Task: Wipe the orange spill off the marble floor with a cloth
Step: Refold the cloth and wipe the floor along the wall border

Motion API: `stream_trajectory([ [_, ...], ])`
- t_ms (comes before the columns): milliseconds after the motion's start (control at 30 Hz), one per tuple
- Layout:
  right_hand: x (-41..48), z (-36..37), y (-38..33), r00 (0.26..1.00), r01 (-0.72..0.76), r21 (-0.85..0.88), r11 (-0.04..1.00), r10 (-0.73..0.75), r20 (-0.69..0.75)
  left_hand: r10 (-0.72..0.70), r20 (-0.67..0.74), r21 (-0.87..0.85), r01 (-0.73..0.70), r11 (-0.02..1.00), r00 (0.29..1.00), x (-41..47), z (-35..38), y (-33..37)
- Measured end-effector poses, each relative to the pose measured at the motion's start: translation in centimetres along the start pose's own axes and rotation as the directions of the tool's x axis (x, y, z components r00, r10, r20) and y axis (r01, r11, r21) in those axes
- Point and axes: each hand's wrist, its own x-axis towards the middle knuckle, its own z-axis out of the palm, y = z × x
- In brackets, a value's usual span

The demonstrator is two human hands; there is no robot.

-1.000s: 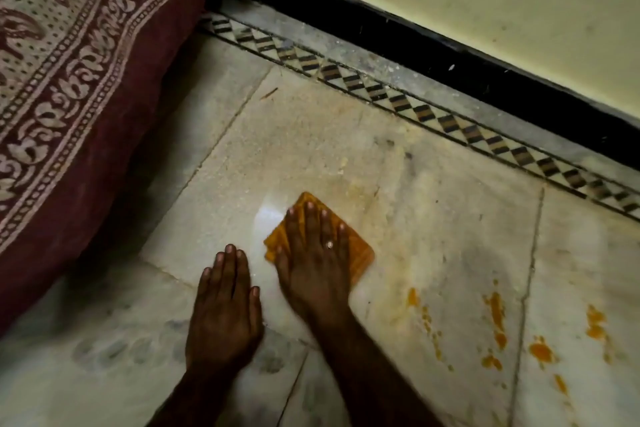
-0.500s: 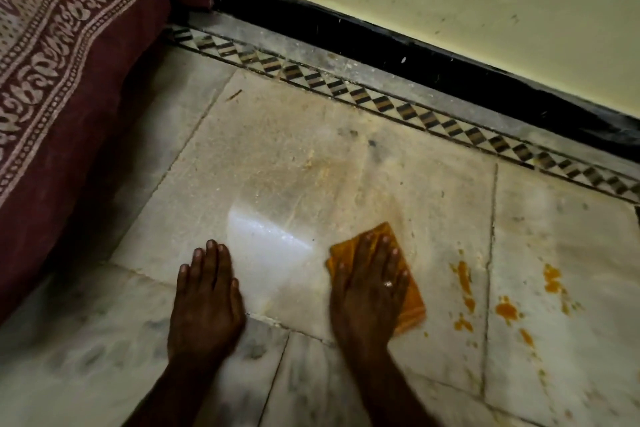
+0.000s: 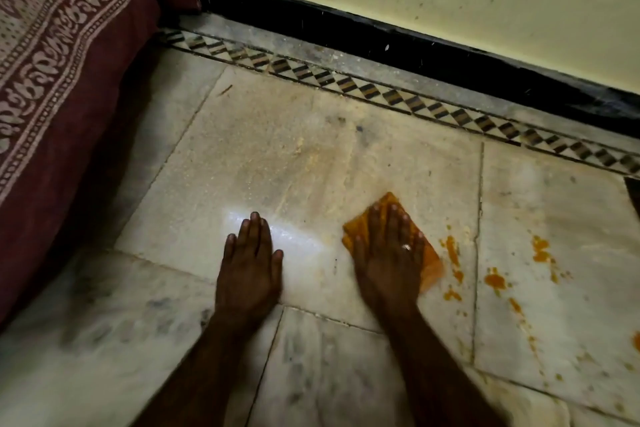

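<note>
An orange-stained cloth [image 3: 357, 229] lies flat on the pale marble floor [image 3: 263, 156]. My right hand [image 3: 388, 253], with a ring on one finger, presses palm-down on top of it and covers most of it. Orange spill blotches [image 3: 495, 280] dot the floor just right of the cloth, with a streak [image 3: 452, 250] a short gap from the cloth's edge and more drops trailing toward the lower right. My left hand [image 3: 250, 267] rests flat on the bare floor to the left, fingers together, holding nothing.
A maroon patterned bedspread [image 3: 59, 55] hangs down at the left. A diamond-patterned border strip [image 3: 346, 83] and black skirting [image 3: 398, 42] run under the cream wall at the back. A bright light reflection lies by my left fingertips.
My right hand has slid the cloth rightward from the middle of the tile toward the orange blotches. My left hand has stayed planted flat on the floor.
</note>
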Motion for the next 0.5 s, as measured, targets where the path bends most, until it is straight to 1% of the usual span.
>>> stream_trajectory([
  [100, -6.9, -0.5, 1.9, 0.994, -0.105, -0.028, 0.994, 0.103, -0.046, -0.056, -0.002, 0.002, 0.056, 0.998, 0.998, 0.3, 0.5, 0.9],
  [167, -11.7, -0.4, 0.8, 0.995, -0.072, -0.043, 0.996, 0.068, -0.077, -0.057, -0.009, 0.026, 0.057, 0.998, 0.998, 0.1, 0.8, 1.1],
  [233, -13.6, -0.1, -1.1, 0.997, 0.009, -0.004, 1.000, -0.010, -0.076, -0.048, -0.019, 0.043, 0.049, 0.998, 0.999, 0.2, 1.0, 1.4],
  [300, -11.9, 0.0, -2.6, 0.988, 0.140, 0.031, 0.990, -0.138, -0.075, -0.040, -0.028, 0.053, 0.041, 0.998, 0.999, 0.1, 1.0, 1.2],
  [367, -8.3, 0.1, -2.5, 0.972, 0.225, 0.039, 0.974, -0.221, -0.081, -0.051, -0.026, 0.057, 0.052, 0.997, 0.998, 0.1, 0.8, 1.3],
  [433, -4.2, 0.3, -1.3, 0.980, 0.191, 0.028, 0.981, -0.188, -0.069, -0.128, -0.011, 0.042, 0.128, 0.991, 0.992, 0.3, 0.7, 2.2],
  [500, -1.8, 0.1, 0.9, 0.994, 0.100, 0.018, 0.995, -0.099, -0.050, -0.201, -0.014, 0.003, 0.201, 0.980, 0.979, 1.0, 0.7, 4.0],
])
